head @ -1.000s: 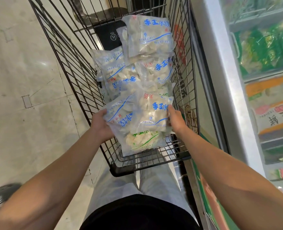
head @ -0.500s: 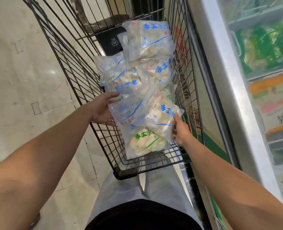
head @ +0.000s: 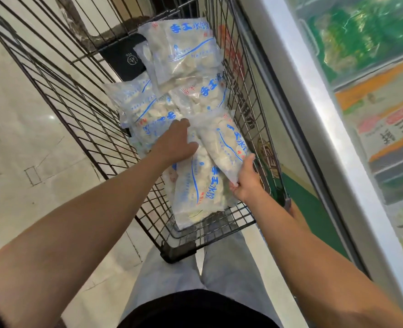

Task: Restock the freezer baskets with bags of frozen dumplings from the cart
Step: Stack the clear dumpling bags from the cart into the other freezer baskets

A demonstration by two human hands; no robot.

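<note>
Right hand [head: 244,179] pinches the near corner of a dumpling bag [head: 228,147], tilted up against the cart [head: 77,95] right wall. Left hand [head: 175,143] reaches into the cart, fingers curled down on the pile beside that bag; can't tell if it's actually gripping one. Another bag [head: 195,192] lies flat at the near end. More bags [head: 183,50] stacked toward the far end. Freezer [head: 370,95] just right of cart, packs inside.

cart [head: 115,129]: black wire, holds dumpling bags
left hand [head: 175,144]: flat on bags mid-cart
right hand [head: 245,179]: pinches a bag [head: 228,147] by cart's right wall
freezer [head: 373,114]: right of cart
</note>
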